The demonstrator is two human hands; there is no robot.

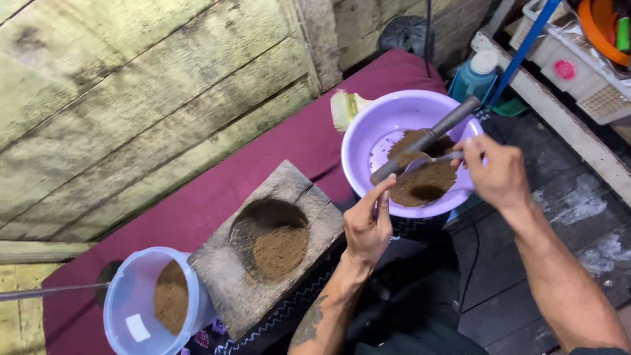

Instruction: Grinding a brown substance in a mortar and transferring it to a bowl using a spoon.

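My left hand (367, 227) grips the lavender basin's (368, 125) near rim. My right hand (496, 172) pinches a spoon (426, 161) over brown powder (424, 177) inside, beside the wooden mortar (269, 246).

We count one purple basin (368, 135), one wooden mortar block (299, 190), one clear plastic tub (125, 309), one spoon (427, 160), one metal pestle (447, 125), one blue bottle (474, 75).

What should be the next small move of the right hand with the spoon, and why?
Probably lift the spoon and carry it left to the mortar. The right hand holds it with its bowl in the brown powder of the basin, which the left hand grips at the rim. The mortar's hollow looks only partly filled.
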